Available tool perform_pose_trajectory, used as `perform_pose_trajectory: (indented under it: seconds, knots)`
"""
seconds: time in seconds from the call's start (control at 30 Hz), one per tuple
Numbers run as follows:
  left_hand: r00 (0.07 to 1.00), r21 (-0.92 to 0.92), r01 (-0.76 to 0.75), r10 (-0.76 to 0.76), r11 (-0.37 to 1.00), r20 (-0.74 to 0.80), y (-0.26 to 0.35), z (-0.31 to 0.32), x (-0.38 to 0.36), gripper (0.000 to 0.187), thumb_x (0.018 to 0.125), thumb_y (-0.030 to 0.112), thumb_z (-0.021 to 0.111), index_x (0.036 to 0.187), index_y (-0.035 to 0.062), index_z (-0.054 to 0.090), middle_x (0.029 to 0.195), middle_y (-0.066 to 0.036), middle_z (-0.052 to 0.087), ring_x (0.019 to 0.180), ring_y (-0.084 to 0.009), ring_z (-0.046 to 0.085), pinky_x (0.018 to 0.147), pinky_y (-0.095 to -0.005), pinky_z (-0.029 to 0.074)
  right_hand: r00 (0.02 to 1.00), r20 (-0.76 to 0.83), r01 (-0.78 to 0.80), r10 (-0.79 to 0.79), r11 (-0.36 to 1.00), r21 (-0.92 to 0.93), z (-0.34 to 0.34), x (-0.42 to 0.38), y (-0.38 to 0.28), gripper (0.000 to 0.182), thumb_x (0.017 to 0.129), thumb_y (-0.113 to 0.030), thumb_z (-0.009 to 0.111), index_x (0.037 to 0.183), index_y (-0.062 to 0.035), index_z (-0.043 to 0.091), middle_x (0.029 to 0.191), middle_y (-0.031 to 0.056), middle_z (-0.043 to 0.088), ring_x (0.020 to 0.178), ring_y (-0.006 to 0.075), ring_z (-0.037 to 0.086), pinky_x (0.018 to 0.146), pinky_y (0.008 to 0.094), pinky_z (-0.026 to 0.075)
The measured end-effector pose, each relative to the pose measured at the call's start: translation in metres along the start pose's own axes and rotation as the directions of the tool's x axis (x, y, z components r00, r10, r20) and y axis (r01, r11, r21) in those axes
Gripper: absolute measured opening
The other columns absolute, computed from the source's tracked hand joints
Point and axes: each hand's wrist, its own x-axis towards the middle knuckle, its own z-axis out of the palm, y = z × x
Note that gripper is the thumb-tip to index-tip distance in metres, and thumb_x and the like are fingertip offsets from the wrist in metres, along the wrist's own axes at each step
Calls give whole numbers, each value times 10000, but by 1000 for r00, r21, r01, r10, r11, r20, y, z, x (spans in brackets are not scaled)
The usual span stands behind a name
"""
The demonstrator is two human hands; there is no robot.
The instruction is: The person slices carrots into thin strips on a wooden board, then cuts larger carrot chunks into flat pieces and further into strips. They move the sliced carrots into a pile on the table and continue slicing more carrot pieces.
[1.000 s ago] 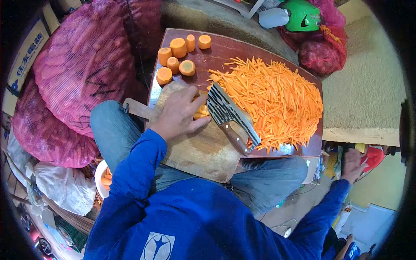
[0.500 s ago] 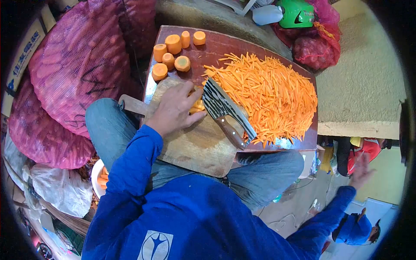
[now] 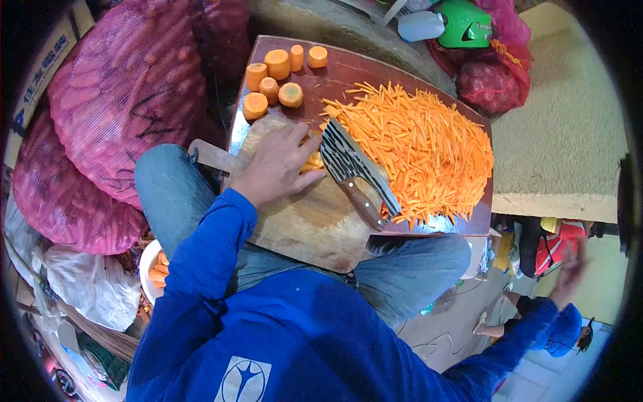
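My left hand point(image 3: 280, 163) rests on the wooden cutting board point(image 3: 311, 234), its fingers curled over pieces of cut carrot point(image 3: 312, 161). Beside its fingertips lies a patterned cleaver point(image 3: 355, 167) with a brown handle, across the board's right edge and the shredded carrot point(image 3: 429, 151). Far off to the right, away from the board, my right hand point(image 3: 570, 271) is raised, blurred, with its fingers apart and nothing seen in it. Several short carrot chunks point(image 3: 277, 63) stand at the back left of the dark red table point(image 3: 321, 67).
Large pink mesh sacks point(image 3: 127, 100) of carrots fill the left. A white bucket point(image 3: 147, 271) holding carrots is beside my left knee. Behind the table are a green container point(image 3: 463, 24) and a red net bag point(image 3: 492, 84). At lower right, a person in blue point(image 3: 562, 331) is in the background.
My right hand has moved slightly further right and down. My left hand keeps its place on the carrot pieces. The view has shifted a little, and the person in blue shows more.
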Motion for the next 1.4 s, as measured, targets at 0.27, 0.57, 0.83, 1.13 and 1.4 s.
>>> perform_pose_trajectory:
  seconds: [0.27,0.57,0.83,1.13,1.4]
  knots:
    - [1000,-12,-15,15,1000,-20,0,1,-1,540,870,355,827,1268,35,652,1123,-166,575,1036,-364,642,888,-485,524,923,255,-47,287,744,-667,408,-188,159,291,994,-107,719,1257,19,711,960,100,784,842,188,746,754,334,593]
    - [999,-13,1,0,1000,47,3,-7,-2,667,855,395,858,1362,25,632,1179,-193,608,1108,-389,637,942,-485,534,587,809,675,21,538,-504,515,-207,189,608,885,-183,788,1416,-8,549,1125,180,663,973,402,637,858,483,500]
    - [993,-169,57,-39,984,113,-12,-24,-12,874,727,301,949,1472,40,574,1326,-211,600,1235,-408,607,1069,-471,509,650,759,529,40,693,-489,511,-188,176,432,901,-167,754,1288,-31,618,1120,230,689,1065,427,680,901,491,553]
    - [982,-382,182,-188,906,22,-13,-51,-7,692,744,-60,734,1422,36,640,1171,-135,646,1011,-274,648,908,-369,544,627,747,275,224,833,-480,492,-186,132,337,959,-220,762,1216,-5,731,1015,241,749,918,411,748,787,441,595]
    - [959,-374,197,-258,906,-121,-33,-53,-14,539,754,-94,635,1279,4,704,1006,-129,682,844,-234,668,792,-342,552,443,879,286,176,902,-324,525,-175,144,295,982,-218,737,1187,-5,736,946,228,734,841,409,728,750,434,580]
